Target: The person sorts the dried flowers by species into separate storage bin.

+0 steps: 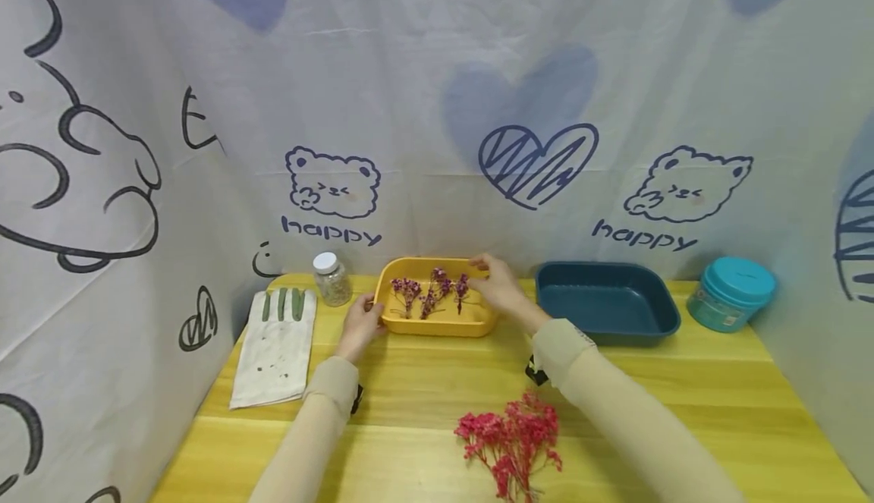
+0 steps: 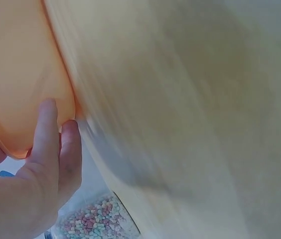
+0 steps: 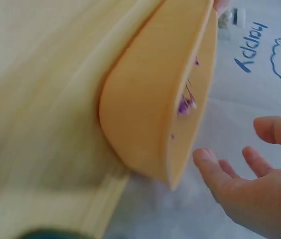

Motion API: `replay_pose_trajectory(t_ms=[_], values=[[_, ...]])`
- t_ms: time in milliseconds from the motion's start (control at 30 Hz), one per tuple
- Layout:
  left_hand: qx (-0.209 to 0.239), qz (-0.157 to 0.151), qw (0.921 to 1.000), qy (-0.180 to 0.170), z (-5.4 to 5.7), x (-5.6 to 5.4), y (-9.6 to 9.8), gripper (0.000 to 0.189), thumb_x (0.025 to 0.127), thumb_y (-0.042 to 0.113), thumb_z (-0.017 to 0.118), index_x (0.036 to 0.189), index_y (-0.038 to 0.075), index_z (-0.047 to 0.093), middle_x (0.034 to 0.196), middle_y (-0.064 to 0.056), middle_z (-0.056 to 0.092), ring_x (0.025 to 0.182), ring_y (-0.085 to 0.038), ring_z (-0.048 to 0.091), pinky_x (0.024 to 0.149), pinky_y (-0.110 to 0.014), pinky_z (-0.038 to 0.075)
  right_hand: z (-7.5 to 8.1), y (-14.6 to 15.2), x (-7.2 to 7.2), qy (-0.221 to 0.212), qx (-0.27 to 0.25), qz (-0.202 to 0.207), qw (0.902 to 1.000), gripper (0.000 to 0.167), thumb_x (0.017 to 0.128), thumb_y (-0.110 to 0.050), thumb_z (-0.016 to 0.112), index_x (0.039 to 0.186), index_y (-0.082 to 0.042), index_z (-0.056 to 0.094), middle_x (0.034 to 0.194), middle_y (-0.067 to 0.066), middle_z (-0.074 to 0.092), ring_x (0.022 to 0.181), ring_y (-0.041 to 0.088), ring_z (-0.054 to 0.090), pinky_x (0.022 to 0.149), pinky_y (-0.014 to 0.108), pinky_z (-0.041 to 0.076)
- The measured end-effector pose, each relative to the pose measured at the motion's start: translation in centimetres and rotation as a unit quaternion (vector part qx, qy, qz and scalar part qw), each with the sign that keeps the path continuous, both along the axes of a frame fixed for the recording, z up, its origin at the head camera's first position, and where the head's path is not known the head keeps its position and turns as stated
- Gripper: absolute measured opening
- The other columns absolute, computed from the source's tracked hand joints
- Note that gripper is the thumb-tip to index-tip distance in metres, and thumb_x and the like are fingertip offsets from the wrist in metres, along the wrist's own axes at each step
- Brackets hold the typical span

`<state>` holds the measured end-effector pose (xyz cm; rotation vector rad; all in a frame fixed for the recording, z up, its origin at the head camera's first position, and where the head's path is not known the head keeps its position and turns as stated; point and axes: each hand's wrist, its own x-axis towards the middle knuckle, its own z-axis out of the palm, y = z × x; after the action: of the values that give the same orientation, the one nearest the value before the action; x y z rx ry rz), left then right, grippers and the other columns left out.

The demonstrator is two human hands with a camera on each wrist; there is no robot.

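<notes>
A yellow plastic tray (image 1: 437,328) stands at the back of the table. Inside lie three small sprigs of purple dried flowers (image 1: 406,290), partly visible over the rim in the right wrist view. My left hand (image 1: 361,326) grips the tray's left end, its thumb at the rim and its fingers against the outer wall, as the left wrist view shows. Above the tray's right end, my right hand (image 1: 501,287) hovers near the rightmost sprig. In the right wrist view, that hand (image 3: 260,189) has its fingers spread, apart from the tray and holding nothing.
Pink dried flowers (image 1: 512,442) lie at the front. A dark blue tray (image 1: 608,336) and a teal-lidded tub (image 1: 730,298) stand right. To the left are a white-capped jar (image 1: 333,281) and a white cloth (image 1: 273,359) bearing several green pieces (image 1: 282,304). A printed curtain (image 1: 423,108) hangs behind.
</notes>
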<state>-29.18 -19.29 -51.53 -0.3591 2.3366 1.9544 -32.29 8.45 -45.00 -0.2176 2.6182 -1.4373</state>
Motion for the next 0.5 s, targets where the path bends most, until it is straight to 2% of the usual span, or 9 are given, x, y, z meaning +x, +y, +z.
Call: replay_pose_trajectory(t_ms=[133, 200, 300, 367, 500], values=[[-0.012, 0.007, 0.9999, 0.003, 0.3, 0.2, -0.3, 0.049, 0.113, 0.013, 0.042, 0.158, -0.006, 0.036, 0.145, -0.031, 0.048, 0.133, -0.05, 0.056, 0.112, -0.055, 0.056, 1.3, 2.0, 0.6, 0.038, 0.01, 0.002, 0.9992, 0.049, 0.105, -0.011, 0.061, 0.152, -0.004, 0.049, 0.157, 0.025, 0.049, 0.134, 0.043, 0.059, 0.113, 0.055, 0.054], [-0.035, 0.016, 0.9992, 0.015, 0.4, 0.2, -0.4, 0.05, 0.111, 0.014, 0.045, 0.158, -0.004, 0.037, 0.146, -0.031, 0.049, 0.132, -0.049, 0.058, 0.11, -0.054, 0.057, 1.8, 3.4, 0.7, 0.055, 0.022, -0.006, 0.9982, 0.052, 0.105, -0.014, 0.061, 0.154, -0.006, 0.047, 0.157, 0.025, 0.05, 0.134, 0.043, 0.059, 0.112, 0.056, 0.054], [-0.081, 0.039, 0.9944, 0.056, 0.6, 0.3, -0.6, 0.051, 0.108, 0.015, 0.052, 0.155, -0.002, 0.042, 0.147, -0.03, 0.053, 0.132, -0.046, 0.057, 0.112, -0.054, 0.054, 2.1, 5.9, 0.8, 0.068, 0.034, -0.02, 0.9969, 0.058, 0.106, -0.021, 0.062, 0.16, -0.01, 0.041, 0.159, 0.023, 0.048, 0.138, 0.042, 0.056, 0.113, 0.059, 0.052], [-0.108, 0.058, 0.9884, 0.09, 0.8, 0.3, -0.8, 0.051, 0.105, 0.014, 0.056, 0.152, -0.001, 0.045, 0.147, -0.028, 0.055, 0.134, -0.044, 0.055, 0.116, -0.055, 0.049, 2.1, 7.9, 0.7, 0.077, 0.044, -0.034, 0.9955, 0.062, 0.106, -0.024, 0.062, 0.162, -0.012, 0.038, 0.161, 0.022, 0.046, 0.142, 0.043, 0.051, 0.116, 0.061, 0.049], [-0.124, 0.075, 0.978, 0.15, 1.2, 0.4, -0.7, 0.048, 0.101, 0.012, 0.059, 0.146, 0.0, 0.049, 0.149, -0.025, 0.054, 0.139, -0.043, 0.05, 0.122, -0.057, 0.042, 1.9, 11.9, 1.0, 0.099, 0.058, -0.07, 0.9909, 0.069, 0.105, -0.025, 0.062, 0.165, -0.011, 0.031, 0.164, 0.024, 0.042, 0.147, 0.046, 0.044, 0.12, 0.065, 0.042]])
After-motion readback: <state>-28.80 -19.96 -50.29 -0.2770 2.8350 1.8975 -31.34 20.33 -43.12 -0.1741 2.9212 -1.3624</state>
